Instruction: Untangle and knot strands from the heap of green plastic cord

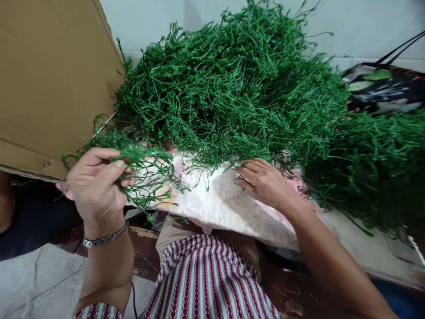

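My left hand (101,181), with a metal bracelet at the wrist, pinches a small bunch of thin green stems (152,170) between thumb and fingers. The stems fan out to the right over a white and pink cloth. My right hand (260,181), a ring on one finger, rests at the front edge of a big heap of green stems (215,93). Its fingers are bent and their tips reach the lowest strands; whether they grip any is hidden.
Cardboard (56,88) stands at the left, a thin metal rod (106,123) beside it. More green stems (372,164) lie at the right, below a floral bag (388,88). The patterned cloth (212,204) covers the surface. Part of another person shows at the left edge.
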A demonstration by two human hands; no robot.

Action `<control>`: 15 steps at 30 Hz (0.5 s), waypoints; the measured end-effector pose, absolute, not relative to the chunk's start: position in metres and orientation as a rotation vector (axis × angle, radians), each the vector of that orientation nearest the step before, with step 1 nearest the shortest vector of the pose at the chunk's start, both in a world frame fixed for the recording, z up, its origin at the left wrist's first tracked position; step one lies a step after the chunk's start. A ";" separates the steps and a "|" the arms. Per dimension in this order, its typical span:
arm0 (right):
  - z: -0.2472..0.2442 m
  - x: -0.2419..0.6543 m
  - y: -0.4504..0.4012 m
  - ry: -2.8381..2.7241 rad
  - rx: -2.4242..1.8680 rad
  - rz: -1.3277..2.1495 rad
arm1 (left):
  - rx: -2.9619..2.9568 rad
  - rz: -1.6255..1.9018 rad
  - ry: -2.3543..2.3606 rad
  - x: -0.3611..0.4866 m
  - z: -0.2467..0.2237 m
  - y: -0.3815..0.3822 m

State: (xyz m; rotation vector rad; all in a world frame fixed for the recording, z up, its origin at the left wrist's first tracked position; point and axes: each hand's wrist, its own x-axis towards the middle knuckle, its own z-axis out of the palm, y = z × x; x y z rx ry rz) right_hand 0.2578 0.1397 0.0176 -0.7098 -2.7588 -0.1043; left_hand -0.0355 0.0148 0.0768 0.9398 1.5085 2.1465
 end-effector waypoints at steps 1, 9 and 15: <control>0.022 0.259 0.136 -2.677 -0.675 -0.046 | 0.939 2.113 1.497 -0.033 0.075 0.015; 0.056 0.215 0.108 -2.357 -0.542 0.575 | 0.919 1.964 1.284 -0.009 0.078 0.013; 0.041 0.176 0.111 -2.338 -0.274 0.859 | 1.019 1.909 1.146 -0.002 0.078 0.011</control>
